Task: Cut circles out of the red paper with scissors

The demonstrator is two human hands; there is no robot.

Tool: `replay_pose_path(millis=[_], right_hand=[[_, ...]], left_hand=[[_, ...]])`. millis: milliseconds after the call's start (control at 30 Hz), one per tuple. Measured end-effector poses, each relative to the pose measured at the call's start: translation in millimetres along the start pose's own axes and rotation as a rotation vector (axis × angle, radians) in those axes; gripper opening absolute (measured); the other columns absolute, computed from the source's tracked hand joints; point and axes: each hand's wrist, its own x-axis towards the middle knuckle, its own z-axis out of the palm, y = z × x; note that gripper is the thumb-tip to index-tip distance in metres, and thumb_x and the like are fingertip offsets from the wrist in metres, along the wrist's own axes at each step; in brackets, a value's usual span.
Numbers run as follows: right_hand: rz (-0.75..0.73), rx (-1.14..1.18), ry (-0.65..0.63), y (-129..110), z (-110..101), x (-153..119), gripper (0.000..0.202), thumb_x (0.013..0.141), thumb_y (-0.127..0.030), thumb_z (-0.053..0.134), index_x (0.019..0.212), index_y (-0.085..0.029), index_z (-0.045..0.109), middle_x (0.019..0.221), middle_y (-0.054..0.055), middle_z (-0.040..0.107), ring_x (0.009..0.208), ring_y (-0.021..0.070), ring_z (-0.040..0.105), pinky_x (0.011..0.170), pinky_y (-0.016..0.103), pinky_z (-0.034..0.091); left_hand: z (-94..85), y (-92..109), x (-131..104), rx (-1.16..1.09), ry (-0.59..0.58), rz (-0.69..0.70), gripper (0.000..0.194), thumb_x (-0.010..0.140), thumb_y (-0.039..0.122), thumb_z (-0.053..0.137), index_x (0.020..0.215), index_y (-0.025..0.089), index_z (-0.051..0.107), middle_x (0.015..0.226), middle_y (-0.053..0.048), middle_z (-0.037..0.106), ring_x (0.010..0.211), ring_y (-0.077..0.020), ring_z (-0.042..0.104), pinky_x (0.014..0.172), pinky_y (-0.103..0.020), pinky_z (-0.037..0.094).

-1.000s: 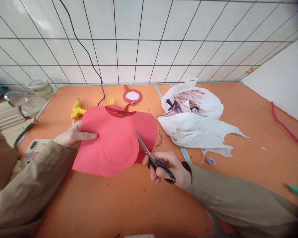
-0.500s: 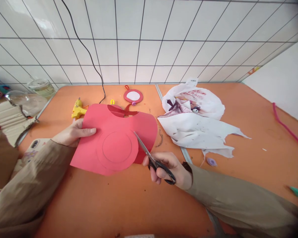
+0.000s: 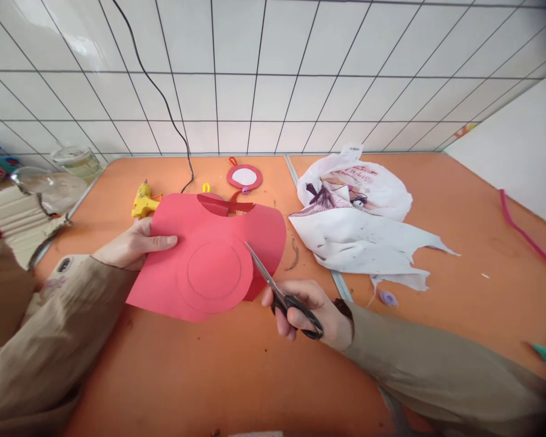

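My left hand pinches the left edge of a sheet of red paper, thumb on top. Two rings, one inside the other, are drawn on the sheet, and a cut runs along the right side of the outer one. A curved notch opens in its far edge. In my right hand are scissors with black handles. Their blades look closed or nearly so, and the tip lies at the cut edge by the outer ring. The fingers under the paper are hidden.
Behind the paper lie a yellow glue gun and a round red ornament with a white centre. A white plastic bag with torn white cloth is at right. Cardboard and a phone are at left.
The red paper has shifted very slightly, its right flap and lower left corner a little to the left. Both hands and the scissors stay almost in place.
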Motion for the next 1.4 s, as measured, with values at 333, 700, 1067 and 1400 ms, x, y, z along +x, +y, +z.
replay_pose_path(millis=[333,700,1067,1400], right_hand=[[-0.001,0.001,-0.011,0.9,-1.3,0.6,0.046,0.073,-0.051,0.061,0.092,-0.010,0.055,0.060,0.001,0.059,0.046,0.0079,0.055,0.045,0.019,0.045],[0.025,-0.005,-0.004,-1.4,-0.5,0.8,0.047,0.071,-0.053,0.061,0.091,-0.010,0.056,0.060,0.002,0.059,0.045,0.0080,0.055,0.046,0.019,0.045],[0.040,0.003,0.011,-3.4,1.8,0.2,0.049,0.069,-0.054,0.062,0.090,-0.010,0.056,0.058,0.001,0.058,0.045,0.0081,0.054,0.044,0.019,0.045],[0.024,0.000,0.012,-2.4,1.5,0.2,0.047,0.071,-0.053,0.061,0.090,-0.010,0.056,0.057,0.001,0.058,0.044,0.0081,0.054,0.044,0.019,0.044]], left_hand=[[-1.6,-3.3,1.9,0.035,0.019,-0.008,0.024,0.067,0.013,0.066,0.090,0.017,0.068,0.077,-0.004,0.072,0.073,-0.0264,0.068,0.063,-0.039,0.056],[0.7,-5.4,2.9,0.047,0.028,-0.011,0.027,0.064,0.014,0.068,0.091,0.012,0.066,0.075,-0.007,0.071,0.074,-0.0289,0.068,0.061,-0.041,0.056],[1.5,-1.6,0.5,0.045,-0.008,-0.031,0.026,0.067,0.012,0.066,0.093,0.016,0.067,0.079,-0.006,0.072,0.077,-0.0272,0.068,0.070,-0.043,0.055],[4.0,0.5,-1.8,0.033,-0.015,-0.039,0.026,0.068,0.011,0.065,0.093,0.017,0.068,0.081,-0.005,0.073,0.076,-0.0268,0.068,0.068,-0.042,0.054]])
